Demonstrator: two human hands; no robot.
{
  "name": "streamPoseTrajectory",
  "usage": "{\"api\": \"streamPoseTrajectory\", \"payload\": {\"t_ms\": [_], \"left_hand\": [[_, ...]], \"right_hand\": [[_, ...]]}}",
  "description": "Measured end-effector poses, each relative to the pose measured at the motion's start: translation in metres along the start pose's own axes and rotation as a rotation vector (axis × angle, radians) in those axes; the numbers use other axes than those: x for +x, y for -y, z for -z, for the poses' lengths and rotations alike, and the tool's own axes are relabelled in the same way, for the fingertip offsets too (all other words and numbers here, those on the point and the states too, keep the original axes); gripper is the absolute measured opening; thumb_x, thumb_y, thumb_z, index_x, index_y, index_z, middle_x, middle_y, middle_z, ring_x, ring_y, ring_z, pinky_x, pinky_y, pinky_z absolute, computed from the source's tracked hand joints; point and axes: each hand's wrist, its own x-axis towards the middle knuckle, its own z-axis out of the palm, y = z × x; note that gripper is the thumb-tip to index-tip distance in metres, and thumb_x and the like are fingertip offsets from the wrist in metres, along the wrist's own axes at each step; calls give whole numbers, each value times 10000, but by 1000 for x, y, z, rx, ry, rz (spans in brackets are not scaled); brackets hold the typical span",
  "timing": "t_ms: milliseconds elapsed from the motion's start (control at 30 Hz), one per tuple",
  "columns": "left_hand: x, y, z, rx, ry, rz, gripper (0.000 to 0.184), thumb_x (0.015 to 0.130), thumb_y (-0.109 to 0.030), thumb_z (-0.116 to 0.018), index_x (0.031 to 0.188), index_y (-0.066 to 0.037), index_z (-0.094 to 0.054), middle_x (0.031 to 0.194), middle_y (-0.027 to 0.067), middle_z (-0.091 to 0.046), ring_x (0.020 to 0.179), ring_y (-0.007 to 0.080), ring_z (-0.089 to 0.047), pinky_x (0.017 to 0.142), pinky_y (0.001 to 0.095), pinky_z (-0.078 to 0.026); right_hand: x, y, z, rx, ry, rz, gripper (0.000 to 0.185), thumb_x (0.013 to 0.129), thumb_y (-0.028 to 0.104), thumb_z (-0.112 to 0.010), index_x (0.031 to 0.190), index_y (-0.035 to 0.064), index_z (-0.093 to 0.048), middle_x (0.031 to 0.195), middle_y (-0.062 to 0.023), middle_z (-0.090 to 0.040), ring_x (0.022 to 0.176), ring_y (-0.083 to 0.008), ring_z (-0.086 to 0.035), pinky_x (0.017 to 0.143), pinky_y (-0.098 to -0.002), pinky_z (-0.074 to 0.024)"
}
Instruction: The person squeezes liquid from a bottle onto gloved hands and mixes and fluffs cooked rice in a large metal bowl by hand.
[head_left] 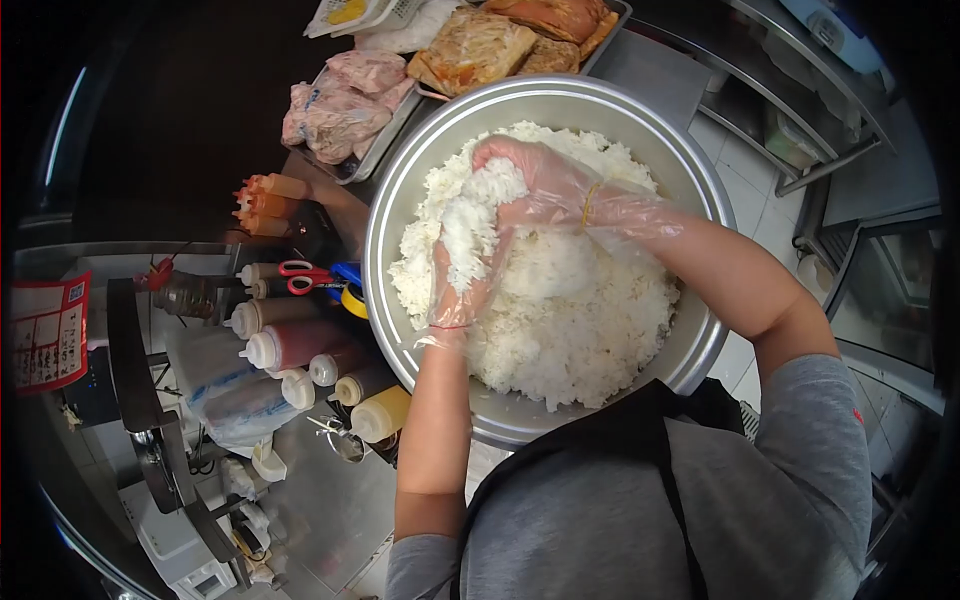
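A large round metal pot holds a mound of white cooked rice. Both hands wear clear plastic gloves, banded at the wrists. At the left part of the pot, my left hand is cupped around a heap of rice, which hides most of its fingers. My right hand reaches in from the right, its fingers curled over another clump of rice just beyond the left one. The two clumps touch or nearly touch. Loose rice lies beneath both hands.
Trays of raw poultry and browned slabs of food stand behind the pot. To the left are several squeeze bottles, red-handled scissors and orange-filled bottles. Metal shelving is at the right.
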Motion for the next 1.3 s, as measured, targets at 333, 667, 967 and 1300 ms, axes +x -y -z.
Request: {"api": "streamPoseTrajectory", "payload": {"t_ms": [333,667,967,1300], "left_hand": [[-15,48,-6,5,108,224,539,873,-133,-627,1368,-34,-436,1292,73,-563,1173,195,-537,902,344,-472],[-5,-7,14,-215,-64,139,335,760,16,-676,1091,-26,-639,932,89,-696,868,188,-663,784,303,-502],[-17,15,16,-564,33,348,522,752,84,-574,1221,-102,-437,1051,52,-556,876,126,-554,779,243,-475],[-16,7,24,-312,206,323,726,715,52,-557,1401,-72,-353,1312,118,-469,1127,208,-493,1001,312,-368]], "right_hand": [[3,10,18,217,-244,-45,554,822,453,-718,1174,83,-505,1112,-99,-583,1076,-194,-524,944,-339,-414],[-2,11,12,-86,-275,-47,510,918,386,-586,1276,73,-400,1047,-121,-582,975,-202,-538,897,-344,-424],[5,-14,11,-183,-170,-19,598,817,210,-700,1285,91,-347,1087,-163,-476,1017,-286,-506,988,-387,-394],[-28,26,-49,-850,412,-194,990,606,219,-848,1451,191,-335,1409,-306,-293,1172,-454,-504,1051,-443,-391]]}}
